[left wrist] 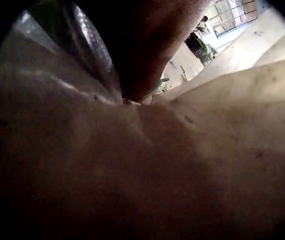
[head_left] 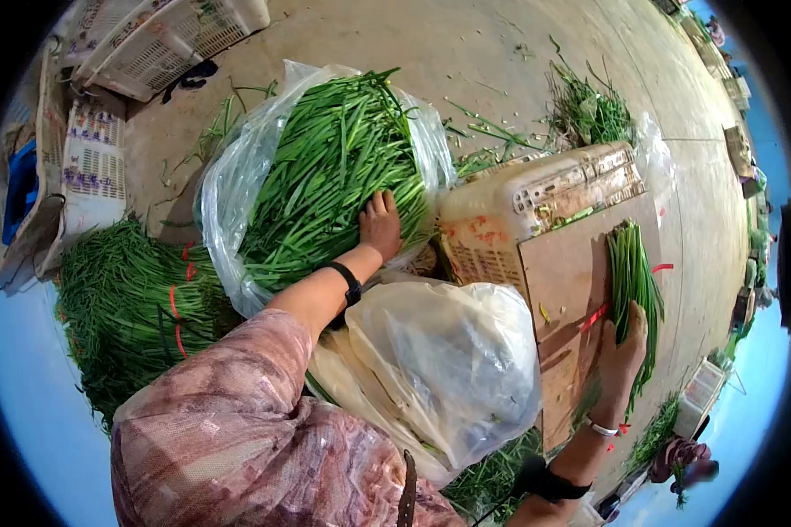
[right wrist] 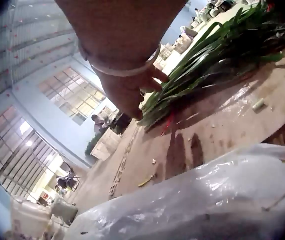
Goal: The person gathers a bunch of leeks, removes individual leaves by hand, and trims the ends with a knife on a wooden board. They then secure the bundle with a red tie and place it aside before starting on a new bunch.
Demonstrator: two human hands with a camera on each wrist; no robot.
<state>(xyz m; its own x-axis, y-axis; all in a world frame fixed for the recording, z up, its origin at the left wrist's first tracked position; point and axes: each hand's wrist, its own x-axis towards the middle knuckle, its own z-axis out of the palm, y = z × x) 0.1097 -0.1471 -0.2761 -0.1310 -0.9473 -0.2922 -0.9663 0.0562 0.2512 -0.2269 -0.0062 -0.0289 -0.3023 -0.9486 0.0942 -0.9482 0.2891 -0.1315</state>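
Observation:
In the head view my left hand [head_left: 380, 230] rests on a heap of long green garlic chives [head_left: 330, 167], its fingers lying relaxed on the stalks. The heap fills a clear plastic bag [head_left: 228, 206]. My right hand [head_left: 624, 351] holds a bundle of garlic chives [head_left: 631, 263], thumb on one side and fingers on the other. That bundle lies on a flat brown board [head_left: 571, 255], and a red tie strip [head_left: 594, 318] shows beside it. In the right wrist view the hand [right wrist: 130, 90] is at one end of the bundle [right wrist: 197, 65]. Pale plastic blocks most of the left wrist view.
A whitish plastic crate [head_left: 492, 215] stands beside the board. Cloudy plastic sheeting [head_left: 457, 360] covers the space before me. Red-tied chives [head_left: 132, 299] are stacked at the left, near more crates [head_left: 97, 167]. Loose greens [head_left: 593, 114] litter the floor; another person [right wrist: 100, 125] sits farther off.

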